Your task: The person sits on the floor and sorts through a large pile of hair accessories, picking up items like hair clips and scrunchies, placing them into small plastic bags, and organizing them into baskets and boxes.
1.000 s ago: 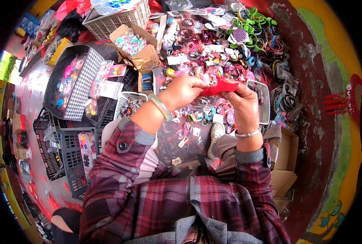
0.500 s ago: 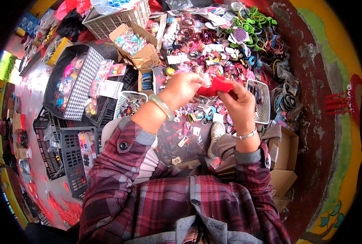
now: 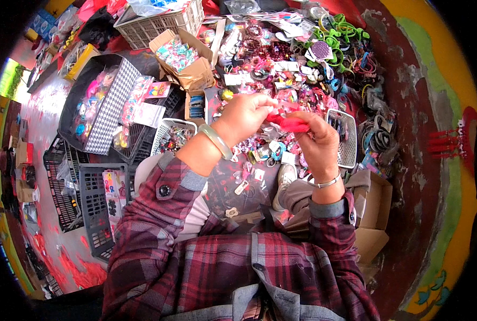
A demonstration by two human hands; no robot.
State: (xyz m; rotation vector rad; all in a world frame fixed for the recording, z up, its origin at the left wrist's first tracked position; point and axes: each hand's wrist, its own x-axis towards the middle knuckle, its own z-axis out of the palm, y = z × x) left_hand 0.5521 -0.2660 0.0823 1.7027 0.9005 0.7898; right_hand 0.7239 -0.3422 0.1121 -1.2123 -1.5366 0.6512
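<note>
A small red piece of soft fabric (image 3: 293, 125) is stretched between my two hands, bunched into a narrow, twisted shape. My left hand (image 3: 245, 113), with a pale bangle at the wrist, pinches its left end. The thumb and fingers of my right hand (image 3: 320, 140) are closed on the other end. A silvery bangle circles that wrist. Below and beyond both hands spreads a dense heap of small hair accessories (image 3: 297, 80), many pink, some on white cards. Whether the fabric has a clip or band on it is hidden by my fingers.
White baskets (image 3: 347, 140) flank the heap on the right and left. Farther left are an open carton of small packets (image 3: 197, 73), a houndstooth-patterned box (image 3: 108, 109) and black crates (image 3: 93, 214). Green headbands (image 3: 341, 33) lie at the far right, and an open cardboard box (image 3: 375, 208) sits nearer.
The red fabric was spread wider and flatter; now it is gathered into a thin twist. My right hand has turned a little, and both hands stay in nearly the same place.
</note>
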